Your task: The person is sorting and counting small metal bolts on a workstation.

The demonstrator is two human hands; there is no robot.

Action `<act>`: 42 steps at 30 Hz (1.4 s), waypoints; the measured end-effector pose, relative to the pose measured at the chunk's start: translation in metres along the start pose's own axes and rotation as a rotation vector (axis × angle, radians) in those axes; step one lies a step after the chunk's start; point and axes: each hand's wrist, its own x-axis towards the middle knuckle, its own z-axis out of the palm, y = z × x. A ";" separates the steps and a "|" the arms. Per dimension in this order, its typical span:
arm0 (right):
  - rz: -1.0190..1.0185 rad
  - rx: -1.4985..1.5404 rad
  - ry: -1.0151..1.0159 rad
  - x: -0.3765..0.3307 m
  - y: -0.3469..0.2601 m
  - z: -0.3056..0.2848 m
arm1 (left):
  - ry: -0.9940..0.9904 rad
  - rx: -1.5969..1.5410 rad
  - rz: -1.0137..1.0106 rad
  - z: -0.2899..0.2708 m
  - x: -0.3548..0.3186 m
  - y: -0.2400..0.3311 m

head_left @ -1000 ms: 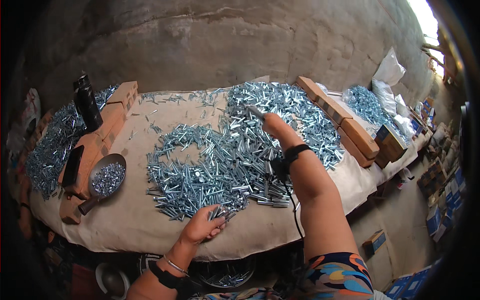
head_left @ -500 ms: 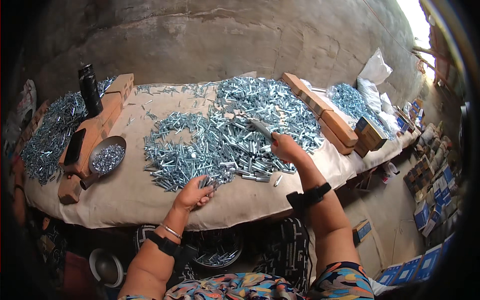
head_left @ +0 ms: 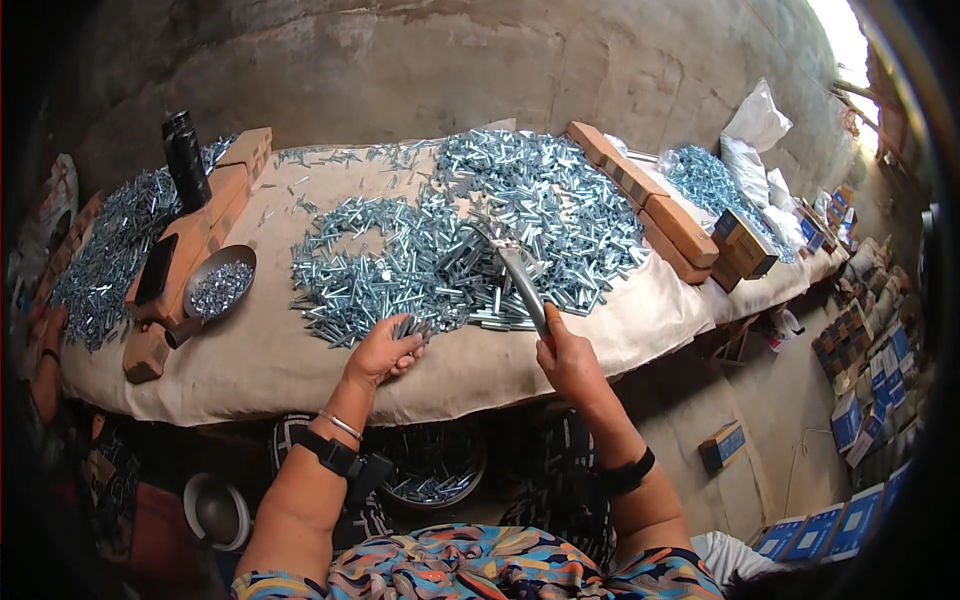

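A broad heap of short, shiny metal pins point(head_left: 370, 290) covers the middle of the cloth-covered table point(head_left: 240, 370). My left hand point(head_left: 385, 352), at the near edge of the heap, is closed round a small bunch of metal pins point(head_left: 408, 327). In my right hand point(head_left: 566, 355) is a long metal tool with a hooked end point(head_left: 522, 278); I grip it by the handle. Its far end reaches into the heap, where the curved tip lies among the pins. Below the table edge, between my knees, a basin point(head_left: 478, 488) holds more pins.
Brick rows point(head_left: 665, 228) flank the heap. On the left ones stand a black bottle point(head_left: 184, 165) and a phone point(head_left: 156, 268), with a pan point(head_left: 245, 262) of small metal parts alongside. Another person's hand point(head_left: 50, 328) is at far left. Boxes point(head_left: 722, 445) lie on the right floor.
My right hand has come nearer and slightly left, drawing the tool's handle toward me. My left hand still holds its bunch of pins. The whole view has shifted a little.
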 end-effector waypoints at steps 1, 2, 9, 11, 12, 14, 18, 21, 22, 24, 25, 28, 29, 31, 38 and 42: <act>0.028 0.020 0.004 -0.004 -0.001 0.001 | 0.005 -0.002 -0.002 0.000 0.000 0.000; 0.082 0.022 -0.016 -0.006 -0.003 -0.001 | 0.004 -0.011 0.001 0.001 0.000 0.001; 0.129 0.099 0.085 -0.002 0.020 -0.004 | 0.035 -0.067 0.075 -0.002 -0.004 -0.005; 0.087 0.034 0.151 0.013 0.022 -0.012 | 0.076 -0.092 0.123 -0.003 -0.004 -0.007; 0.105 0.020 0.141 0.021 0.025 -0.015 | 0.093 -0.127 0.120 -0.002 -0.005 -0.007; 0.184 -0.038 0.080 0.034 0.030 -0.015 | 0.124 -0.143 0.153 -0.001 -0.011 -0.009; 0.199 -0.256 0.011 0.033 0.055 0.000 | 0.172 -0.195 0.200 0.003 -0.013 -0.007; 0.185 -0.789 0.017 0.038 0.027 0.000 | 0.222 -0.225 0.195 -0.001 -0.013 -0.005; 0.184 -0.742 0.009 0.046 0.005 -0.006 | 0.218 -0.251 0.191 -0.002 -0.012 -0.006; 0.031 -0.613 -0.001 0.064 -0.014 0.003 | 0.219 -0.278 0.188 -0.006 -0.013 -0.006; -0.112 -0.486 -0.006 0.072 -0.022 0.008 | 0.206 -0.281 0.191 -0.006 -0.011 -0.006; -0.199 -0.260 -0.153 0.090 -0.042 0.047 | 0.194 -0.300 0.204 -0.009 -0.009 -0.008; -0.236 -0.180 -0.163 0.091 -0.045 0.061 | 0.191 -0.313 0.214 -0.009 -0.009 -0.007; -0.364 -0.106 -0.019 0.084 -0.044 0.090 | 0.212 -0.328 0.226 -0.008 -0.007 -0.008; -0.330 -0.163 0.059 0.054 -0.053 0.126 | 0.283 -0.294 0.235 -0.005 -0.006 -0.010; -0.351 0.004 -0.026 0.048 -0.056 0.120 | 0.294 -0.258 0.208 -0.003 -0.008 -0.005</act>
